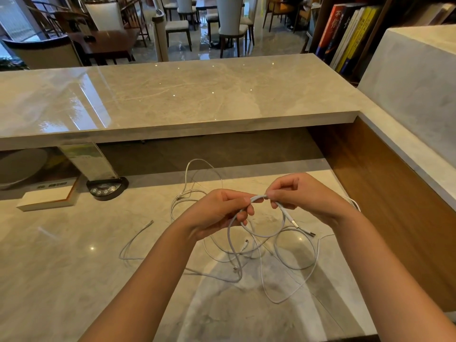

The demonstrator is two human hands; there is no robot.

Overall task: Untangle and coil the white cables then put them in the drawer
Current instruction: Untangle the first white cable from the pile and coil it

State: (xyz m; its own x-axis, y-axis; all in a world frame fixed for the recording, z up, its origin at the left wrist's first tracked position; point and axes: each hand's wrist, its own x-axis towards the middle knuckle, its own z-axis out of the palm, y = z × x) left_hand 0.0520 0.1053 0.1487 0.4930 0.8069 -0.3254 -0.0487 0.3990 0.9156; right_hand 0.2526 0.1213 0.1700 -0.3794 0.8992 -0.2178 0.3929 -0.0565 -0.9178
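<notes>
Over the lower marble counter (74,280), in the head view, both hands meet above a loose tangle of white cables (246,257). Left hand (219,213) has its fingers curled around a thicker white cable (257,198), pinching it just left of where the right hand (303,196) pinches the same strand between thumb and fingertips. Both hands are thus closed on that one cable, nearly touching each other, with only a short arch of cord between them.

From the right hand's pinch the cable runs down and to the right, ending in a USB plug (294,223) hanging free just below that hand. From the left hand it drops in a wide loop towards the pile, and the rest of the tangle lies on the counter below and between the forearms, with strands trailing away left and behind the hands. How many separate cables are in the heap is hard to tell.

So the free plug end lies nearest the right hand, and the long axis of the held strand runs left to right between the grips. No drawer is visible, and coiling looks barely started
</notes>
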